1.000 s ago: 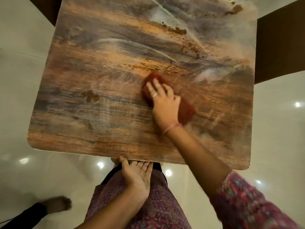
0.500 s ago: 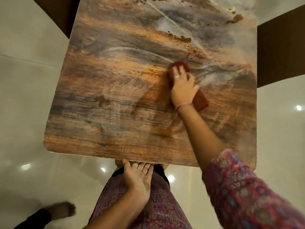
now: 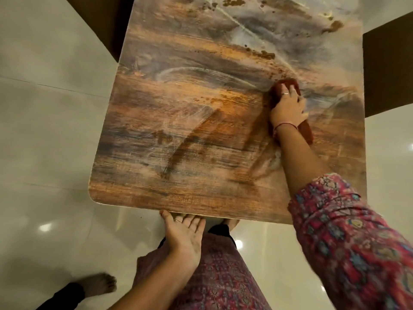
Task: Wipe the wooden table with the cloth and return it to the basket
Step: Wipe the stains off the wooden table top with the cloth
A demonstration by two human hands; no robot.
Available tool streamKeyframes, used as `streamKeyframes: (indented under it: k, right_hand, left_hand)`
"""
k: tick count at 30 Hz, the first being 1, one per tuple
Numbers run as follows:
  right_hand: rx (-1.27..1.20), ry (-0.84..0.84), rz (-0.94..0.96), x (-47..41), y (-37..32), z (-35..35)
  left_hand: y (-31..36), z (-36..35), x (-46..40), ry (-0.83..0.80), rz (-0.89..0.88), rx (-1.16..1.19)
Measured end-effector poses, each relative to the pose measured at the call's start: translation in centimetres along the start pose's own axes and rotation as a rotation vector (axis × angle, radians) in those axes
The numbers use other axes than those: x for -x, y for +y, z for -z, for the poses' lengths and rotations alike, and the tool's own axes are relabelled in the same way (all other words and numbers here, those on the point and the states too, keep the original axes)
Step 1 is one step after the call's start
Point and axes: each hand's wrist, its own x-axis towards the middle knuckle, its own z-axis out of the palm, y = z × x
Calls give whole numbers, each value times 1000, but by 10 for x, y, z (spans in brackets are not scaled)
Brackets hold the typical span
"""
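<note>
Your right hand [image 3: 287,108] presses the red cloth [image 3: 305,128] flat on the wooden table [image 3: 178,130], right of centre in the frame, fingers spread over it. Keep your palm weight even and sweep toward the brown crumbs [image 3: 266,55] in the upper right. Your left hand [image 3: 184,233] rests with fingers straight at the table's near edge, holding nothing. A bare foot [image 3: 100,284], probably someone else's, stands at the lower left. No basket shows.

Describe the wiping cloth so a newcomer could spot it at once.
Start at the wooden table that fills the view, then go to its right half. There the right hand presses flat on the cloth. It is the only rust-red fabric lying on the streaky brown top.
</note>
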Motion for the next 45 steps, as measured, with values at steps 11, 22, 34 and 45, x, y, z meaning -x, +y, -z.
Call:
streamKeyframes:
  k: [11,22,34,45]
  right_hand:
    - [159,-120,1177,183,-56,-59]
    - [71,-31,387,102,-75,-41]
    - [169,-104,625,49,-83,-26]
    - [121,-190,883,261,-144,-83]
  left_hand:
    - [20,4,-6,-13,-84,25]
    - [53,2,-10,40,-156,165]
    - [132,12,-30,-20,-388,215]
    - [219,30,-46,-84,-86,-371]
